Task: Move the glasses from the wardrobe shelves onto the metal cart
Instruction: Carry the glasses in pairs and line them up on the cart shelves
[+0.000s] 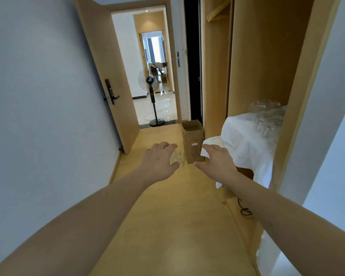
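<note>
Glass (177, 159) in left hand (160, 160)

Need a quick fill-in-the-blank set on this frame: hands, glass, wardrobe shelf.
1. The clear glass is held in the ____ hand.
2. The right hand holds ____.
3. The glasses in the wardrobe stand on a ____ cloth.
4. The cardboard box stands on the ____.

Missing words: left; nothing; white; floor

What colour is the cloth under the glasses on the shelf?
White cloth, plain, seen best in the head view.
</note>
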Motion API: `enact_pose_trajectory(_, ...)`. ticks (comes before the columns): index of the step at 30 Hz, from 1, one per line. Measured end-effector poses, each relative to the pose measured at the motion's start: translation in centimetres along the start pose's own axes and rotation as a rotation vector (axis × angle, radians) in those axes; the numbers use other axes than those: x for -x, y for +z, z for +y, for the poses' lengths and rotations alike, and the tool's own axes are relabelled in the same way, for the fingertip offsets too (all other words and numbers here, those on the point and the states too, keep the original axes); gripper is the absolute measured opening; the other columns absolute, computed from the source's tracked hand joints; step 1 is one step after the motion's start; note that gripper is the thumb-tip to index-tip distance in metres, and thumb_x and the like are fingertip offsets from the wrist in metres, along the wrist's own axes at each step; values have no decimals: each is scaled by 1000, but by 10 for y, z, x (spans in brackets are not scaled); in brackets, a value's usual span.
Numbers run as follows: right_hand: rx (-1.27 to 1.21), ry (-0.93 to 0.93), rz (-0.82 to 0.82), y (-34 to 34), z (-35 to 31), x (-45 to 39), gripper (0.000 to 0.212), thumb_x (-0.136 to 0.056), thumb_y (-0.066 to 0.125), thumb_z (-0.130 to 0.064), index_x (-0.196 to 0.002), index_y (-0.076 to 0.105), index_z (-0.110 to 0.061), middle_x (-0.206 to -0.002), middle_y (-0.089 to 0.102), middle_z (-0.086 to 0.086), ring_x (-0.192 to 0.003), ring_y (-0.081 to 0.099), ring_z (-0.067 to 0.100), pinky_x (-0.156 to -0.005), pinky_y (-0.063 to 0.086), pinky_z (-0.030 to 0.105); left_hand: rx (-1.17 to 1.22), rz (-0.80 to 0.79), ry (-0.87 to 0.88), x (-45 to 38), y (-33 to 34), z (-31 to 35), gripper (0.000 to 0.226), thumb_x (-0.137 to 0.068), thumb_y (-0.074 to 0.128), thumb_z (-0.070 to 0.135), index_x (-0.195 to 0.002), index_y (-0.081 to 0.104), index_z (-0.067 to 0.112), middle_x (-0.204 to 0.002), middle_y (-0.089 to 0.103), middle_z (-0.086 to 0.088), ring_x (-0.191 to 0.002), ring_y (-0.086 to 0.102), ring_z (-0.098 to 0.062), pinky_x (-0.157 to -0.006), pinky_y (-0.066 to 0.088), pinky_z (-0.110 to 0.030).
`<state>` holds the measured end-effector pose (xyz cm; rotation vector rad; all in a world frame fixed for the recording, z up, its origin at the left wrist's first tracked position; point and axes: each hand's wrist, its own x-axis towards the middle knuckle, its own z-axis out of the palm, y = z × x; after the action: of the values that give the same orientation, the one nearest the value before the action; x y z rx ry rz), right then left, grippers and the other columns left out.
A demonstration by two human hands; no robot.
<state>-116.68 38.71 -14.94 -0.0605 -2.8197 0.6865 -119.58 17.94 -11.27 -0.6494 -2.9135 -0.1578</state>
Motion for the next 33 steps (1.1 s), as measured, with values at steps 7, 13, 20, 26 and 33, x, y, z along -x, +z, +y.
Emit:
enact_pose_trajectory(7,-7,123,-4,8,52,-50,72,-93,59,-58,-153,37,-26,-154,43,2,-137,40,30,-111,38,45,-60,-69,115,-86,25,14,64,-97,58,50,-153,37,27,-155,41,-6,-139,39,-29,-107,42,-47)
enact_pose_trajectory(13,54,220,0,16,74,-100,70,-91,59,-57,-151,39,-25,-149,48,3,-132,42,30,-107,42,44,4,-72,214,-162,55,7,64,-95,60,48,-152,39,29,-148,46,-5,-134,42,-29,-104,44,-44)
enact_pose_trajectory(20,189,350,14,27,65,-175,71,-92,59,-57,-153,37,-26,-150,46,2,-133,40,29,-108,39,42,142,-62,344,-259,74,-23,64,-90,59,56,-147,45,31,-142,53,-4,-127,48,-29,-99,48,-51)
enact_pose_trajectory(26,243,444,61,35,49,-246,70,-92,57,-59,-152,38,-27,-153,45,1,-136,40,27,-111,37,41,217,-92,430,-334,70,-57,63,-97,59,49,-152,39,27,-154,44,-5,-139,40,-29,-110,42,-49)
enact_pose_trajectory(33,271,568,107,40,61,-289,72,-90,60,-60,-152,39,-29,-153,44,-1,-138,38,27,-111,39,42,325,-116,525,-401,86,-66,60,-96,62,47,-150,43,28,-150,49,-1,-137,43,-25,-110,43,-41)
